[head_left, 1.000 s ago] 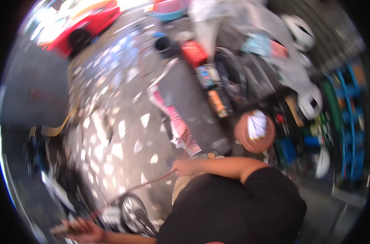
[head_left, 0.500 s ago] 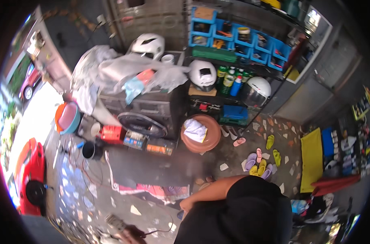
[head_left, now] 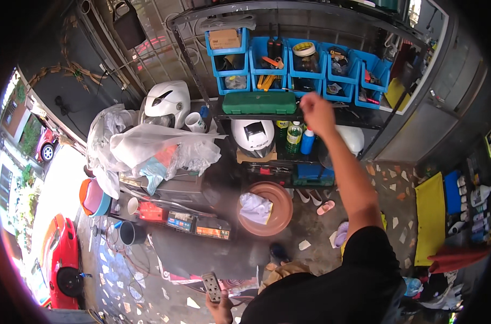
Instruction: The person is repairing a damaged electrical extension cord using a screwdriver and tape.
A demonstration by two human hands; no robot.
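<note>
My left hand (head_left: 220,310) grips a grey power strip (head_left: 211,287) with rows of socket holes, low in the picture above the floor. My right hand (head_left: 317,113) is stretched out to the metal shelf, in front of the blue bins (head_left: 303,74) and just right of a long green case (head_left: 260,103). Its fingers are blurred, so I cannot see whether anything is in them. The bins hold a roll of tape (head_left: 304,49), orange-handled tools (head_left: 267,82) and other small parts. Below my right wrist stand green bottles (head_left: 293,137) and a blue bottle (head_left: 307,142).
A white helmet (head_left: 253,135) sits on the lower shelf. On the floor stands a round brown basin (head_left: 282,221) holding a white cloth (head_left: 256,208). Battery boxes (head_left: 212,229), a black bucket (head_left: 132,233) and loose cables lie left. A red toy car (head_left: 60,254) is farther left.
My right arm has swung up from low beside my body to the shelf. The power strip in my left hand has risen and moved right. My view has come nearer the shelf.
</note>
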